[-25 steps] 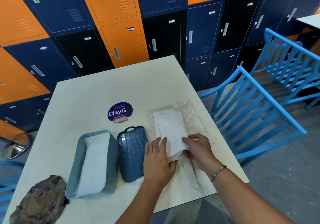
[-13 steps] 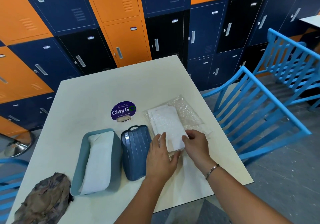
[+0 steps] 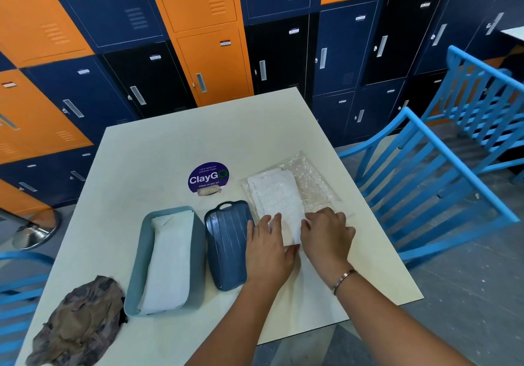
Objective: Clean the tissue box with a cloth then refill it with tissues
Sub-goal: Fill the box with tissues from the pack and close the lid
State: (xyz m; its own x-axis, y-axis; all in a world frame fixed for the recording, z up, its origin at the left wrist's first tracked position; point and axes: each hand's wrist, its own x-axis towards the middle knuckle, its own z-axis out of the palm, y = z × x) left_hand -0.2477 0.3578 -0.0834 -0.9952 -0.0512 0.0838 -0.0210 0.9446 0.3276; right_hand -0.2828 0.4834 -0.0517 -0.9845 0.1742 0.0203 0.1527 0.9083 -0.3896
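A light-blue tissue box lies open on the table, with white tissues inside it. Its dark-blue ribbed lid lies just to the right. Further right, a white tissue stack rests on its clear plastic wrapper. My left hand holds the stack's near left edge, fingers flat on top and thumb below. My right hand grips the near right edge. A crumpled brown cloth sits at the near left corner.
A round purple ClayGo sticker lies mid-table. The table's near edge is close to my arms. Blue slatted chairs stand to the right, another chair to the left. Lockers line the far wall.
Both hands slid slightly along the near end of the tissue stack, and the stack shifted a little on its wrapper. The box, lid and cloth stayed put.
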